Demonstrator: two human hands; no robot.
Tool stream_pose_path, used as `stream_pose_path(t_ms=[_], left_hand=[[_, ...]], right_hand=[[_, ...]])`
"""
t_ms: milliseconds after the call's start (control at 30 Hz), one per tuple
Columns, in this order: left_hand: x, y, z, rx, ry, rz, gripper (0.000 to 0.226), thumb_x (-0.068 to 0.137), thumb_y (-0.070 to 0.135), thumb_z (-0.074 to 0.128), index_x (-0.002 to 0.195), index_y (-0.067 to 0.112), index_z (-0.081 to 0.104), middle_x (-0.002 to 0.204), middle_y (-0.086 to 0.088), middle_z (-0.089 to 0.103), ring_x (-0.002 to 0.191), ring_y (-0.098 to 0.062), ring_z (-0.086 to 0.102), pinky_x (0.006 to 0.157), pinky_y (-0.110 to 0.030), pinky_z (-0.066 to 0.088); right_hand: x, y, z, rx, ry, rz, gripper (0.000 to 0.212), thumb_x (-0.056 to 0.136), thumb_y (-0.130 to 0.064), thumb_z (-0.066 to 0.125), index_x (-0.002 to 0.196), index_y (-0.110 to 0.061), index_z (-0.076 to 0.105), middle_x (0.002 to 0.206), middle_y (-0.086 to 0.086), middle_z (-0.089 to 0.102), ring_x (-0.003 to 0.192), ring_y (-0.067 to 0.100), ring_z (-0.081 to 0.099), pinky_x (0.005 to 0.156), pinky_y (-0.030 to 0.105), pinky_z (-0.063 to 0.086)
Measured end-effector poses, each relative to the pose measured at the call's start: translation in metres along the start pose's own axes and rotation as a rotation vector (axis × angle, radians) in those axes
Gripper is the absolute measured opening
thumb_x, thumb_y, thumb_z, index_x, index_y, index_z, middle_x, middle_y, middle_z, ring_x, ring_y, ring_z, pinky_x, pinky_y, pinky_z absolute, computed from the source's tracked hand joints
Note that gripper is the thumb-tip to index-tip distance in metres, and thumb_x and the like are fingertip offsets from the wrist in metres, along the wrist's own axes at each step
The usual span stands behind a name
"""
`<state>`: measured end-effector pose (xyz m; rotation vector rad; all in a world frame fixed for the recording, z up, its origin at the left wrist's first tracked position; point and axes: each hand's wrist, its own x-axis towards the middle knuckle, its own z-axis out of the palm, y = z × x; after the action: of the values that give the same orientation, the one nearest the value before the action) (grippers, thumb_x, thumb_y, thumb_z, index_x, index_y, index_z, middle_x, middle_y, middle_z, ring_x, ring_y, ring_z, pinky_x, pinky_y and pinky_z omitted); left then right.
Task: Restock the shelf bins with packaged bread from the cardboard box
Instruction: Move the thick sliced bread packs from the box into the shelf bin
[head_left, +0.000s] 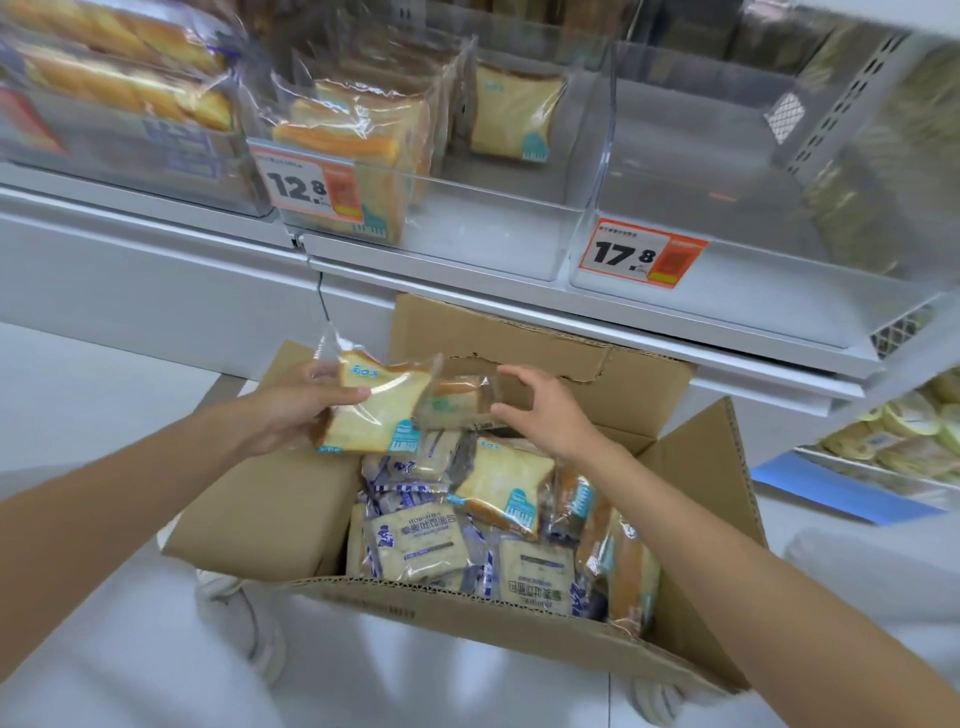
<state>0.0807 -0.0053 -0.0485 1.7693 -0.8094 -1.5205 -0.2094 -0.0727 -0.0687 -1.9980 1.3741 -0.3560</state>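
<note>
The packet of sliced toast (376, 410) sits in the left hand (291, 410), thumb curled across its face and fingers behind it. Just right of it, a 2nd packet (451, 401) is pinched at its clear wrapper edge between the right hand's (545, 415) thumb and fingertips. Both look light and soft. The film is likely slippery and the bread crushable, so a loose hold on the flat faces or sealed end suits best. Below both hands, the cardboard box (291, 509) holds more packets. Above them, the 12.8 bin (467, 228) is part-filled and the 17.8 bin (727, 182) looks bare.

Orange price tag (641, 254) (17.8) and white shoe (260, 639).
</note>
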Motion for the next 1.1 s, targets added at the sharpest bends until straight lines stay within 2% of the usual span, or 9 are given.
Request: stream_pose_path(t_ms=[133,267,433,533,667,800,900,1000,1100], left_hand=[[-0.005,-0.016,-0.018,-0.003,0.061,-0.079,0.024,0.086,0.025,0.072,0.108,0.018,0.067,0.086,-0.002,0.072,0.065,-0.014,0.063,0.056,-0.021,0.049],[-0.007,-0.023,-0.032,-0.049,0.090,-0.124,0.028,0.088,0.022,0.070,0.114,0.012,0.066,0.095,-0.005,0.073,0.077,-0.022,0.069,0.070,-0.031,0.056],[-0.013,-0.015,-0.029,-0.067,0.155,-0.121,0.006,0.094,0.017,0.063,0.094,0.013,0.058,0.051,0.003,0.060,0.035,-0.009,0.054,0.035,-0.017,0.041],[-0.019,-0.004,-0.015,-0.179,0.058,-0.135,0.020,0.090,0.026,0.068,0.103,0.013,0.061,0.055,0.005,0.068,0.045,-0.008,0.064,0.040,-0.019,0.048],[-0.029,0.014,0.011,-0.381,-0.130,-0.190,0.046,0.085,0.059,0.058,0.087,0.013,0.066,0.068,-0.003,0.072,0.058,-0.016,0.070,0.053,-0.028,0.056],[-0.030,0.020,0.025,-0.362,-0.179,-0.163,0.058,0.070,0.043,0.076,0.120,0.018,0.059,0.114,-0.014,0.070,0.097,-0.030,0.071,0.077,-0.048,0.060],[-0.023,0.019,0.028,-0.234,-0.199,-0.128,0.038,0.076,0.026,0.074,0.111,0.013,0.063,0.097,-0.006,0.070,0.075,-0.017,0.068,0.067,-0.032,0.061],[-0.022,0.018,0.028,-0.163,-0.186,-0.104,0.006,0.090,0.019,0.064,0.094,0.014,0.065,0.067,0.002,0.065,0.053,-0.008,0.060,0.051,-0.023,0.052],[-0.024,0.015,0.028,-0.140,-0.217,-0.059,0.006,0.091,0.012,0.062,0.092,0.015,0.067,0.085,-0.001,0.066,0.068,-0.011,0.061,0.068,-0.026,0.054]], right_hand=[[0.016,-0.004,0.038,-0.151,-0.081,-0.002,0.079,0.086,-0.032,0.070,0.152,-0.024,0.027,0.145,0.002,0.043,0.129,0.019,0.045,0.110,0.039,0.039],[0.008,-0.001,0.049,-0.402,-0.057,-0.051,0.035,0.092,-0.034,0.063,0.124,-0.019,0.060,0.108,-0.001,0.050,0.089,0.018,0.061,0.082,0.038,0.054],[-0.020,-0.009,0.009,-0.314,0.188,-0.120,0.030,0.095,-0.036,0.057,0.115,-0.015,0.064,0.100,-0.007,0.050,0.072,0.010,0.061,0.073,0.030,0.056],[-0.033,-0.022,-0.011,-0.195,0.324,-0.271,0.029,0.093,-0.034,0.062,0.114,-0.013,0.063,0.108,-0.004,0.051,0.074,0.011,0.061,0.072,0.030,0.055],[-0.032,-0.030,-0.005,-0.239,0.190,-0.452,0.027,0.089,-0.019,0.068,0.115,-0.013,0.062,0.139,0.004,0.044,0.088,0.016,0.064,0.079,0.042,0.057],[-0.028,-0.033,0.002,-0.258,0.051,-0.419,0.033,0.090,-0.030,0.067,0.119,-0.018,0.057,0.149,-0.003,0.036,0.097,0.016,0.062,0.089,0.040,0.052],[-0.028,-0.033,-0.002,-0.154,-0.064,-0.242,0.039,0.086,-0.050,0.065,0.116,-0.026,0.058,0.147,-0.009,0.036,0.125,0.010,0.046,0.106,0.030,0.037],[-0.022,-0.033,-0.010,0.038,0.044,-0.105,0.041,0.087,-0.042,0.067,0.122,-0.025,0.056,0.139,-0.008,0.041,0.123,0.007,0.045,0.109,0.035,0.036],[-0.012,-0.036,-0.016,0.220,0.016,0.029,0.070,0.084,-0.037,0.073,0.144,-0.026,0.039,0.142,-0.009,0.038,0.120,0.005,0.047,0.104,0.031,0.041]])
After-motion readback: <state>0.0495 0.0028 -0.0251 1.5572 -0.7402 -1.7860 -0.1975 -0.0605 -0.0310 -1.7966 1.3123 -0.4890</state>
